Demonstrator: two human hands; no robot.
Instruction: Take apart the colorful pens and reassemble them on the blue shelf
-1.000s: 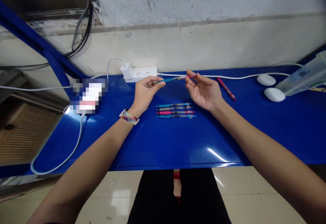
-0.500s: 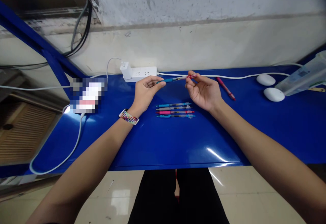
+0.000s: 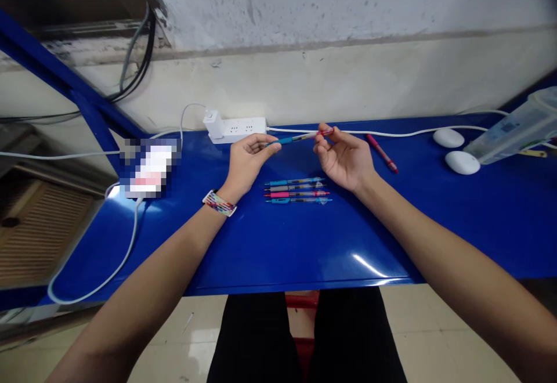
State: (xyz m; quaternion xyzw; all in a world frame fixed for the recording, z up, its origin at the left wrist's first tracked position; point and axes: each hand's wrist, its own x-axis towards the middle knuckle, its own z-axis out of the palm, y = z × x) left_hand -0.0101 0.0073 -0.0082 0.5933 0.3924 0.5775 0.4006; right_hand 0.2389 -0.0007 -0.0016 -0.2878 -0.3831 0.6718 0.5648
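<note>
Both hands hold one pen (image 3: 298, 137) level above the blue table (image 3: 270, 238). My left hand (image 3: 249, 158) pinches its blue grip end. My right hand (image 3: 343, 156) pinches its red cap end between thumb and fingertips. Just below the hands, several pens (image 3: 296, 190) lie side by side in a neat row on the table. A single red pen (image 3: 382, 153) lies apart, to the right of my right hand. A patterned strap is on my left wrist.
A white power strip (image 3: 237, 128) with a plugged charger sits at the table's back edge, white cables running left and right. Two white oval objects (image 3: 455, 150) and a clear plastic bag (image 3: 511, 130) lie far right. A blurred-out item (image 3: 148, 168) rests left.
Hands and pen stay almost still; the view has shifted slightly, so everything sits a little lower-left in the picture.
</note>
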